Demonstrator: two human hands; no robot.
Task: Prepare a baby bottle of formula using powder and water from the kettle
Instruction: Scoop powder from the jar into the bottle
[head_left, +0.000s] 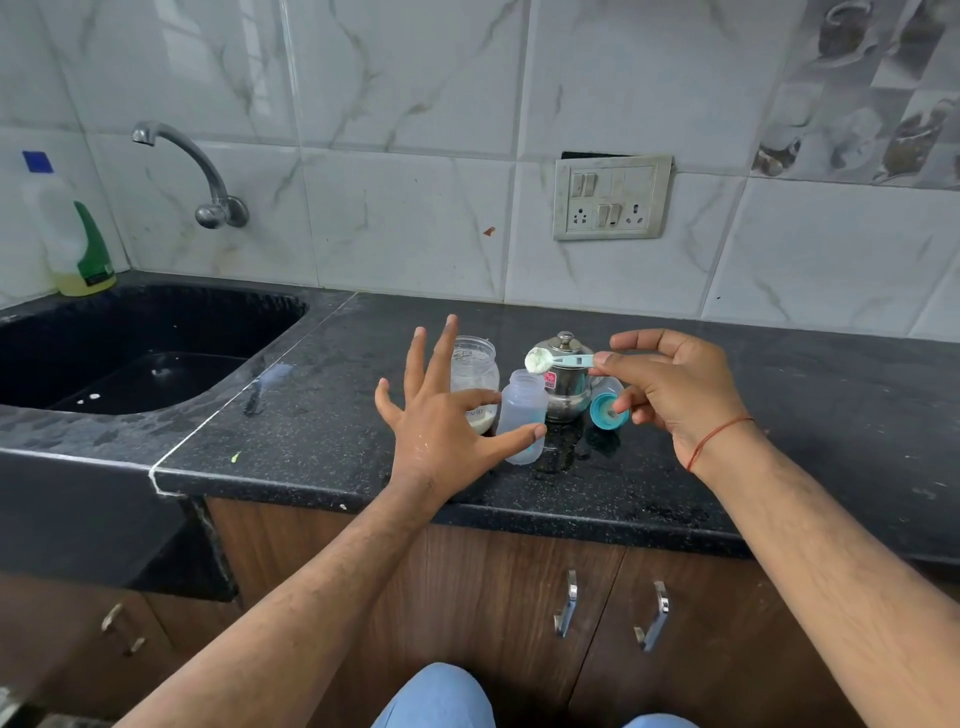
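The fingers (439, 358) of the left hand (441, 421) are spread wide apart, gripping nothing; its thumb tip lies against the lower front of the bottle (522, 415), and the index finger reaches across toward the bottle's shoulder. The right hand (675, 389) has its thumb and index finger pinched together on the handle of a pale blue scoop (556, 359), held level at centre frame. The scoop's bowl, heaped with white powder, sits just above the bottle's open mouth.

The bottle is clear, uncapped and upright on the black speckled tabletop (779, 415), a little right of the frame's middle. Just behind it to the left stands an open jar (474, 371) with pale powder at the bottom, partly hidden by the left hand. Behind the bottle to the right is a small steel kettle (566, 384) with a knobbed lid and a red sticker. The teal bottle cap (605, 410) lies on its side beside the kettle, below the right hand's curled lower fingers; I cannot tell whether they touch it. Wet patches shine on the tabletop around the bottle's base.

At left a dark sink (156, 353) is set into the tabletop, with a tap (202, 171) on the tiled wall above it and a soap bottle (72, 234) at far left. A switchboard (612, 197) sits on the wall, upper right of centre. A red thread circles the right wrist.
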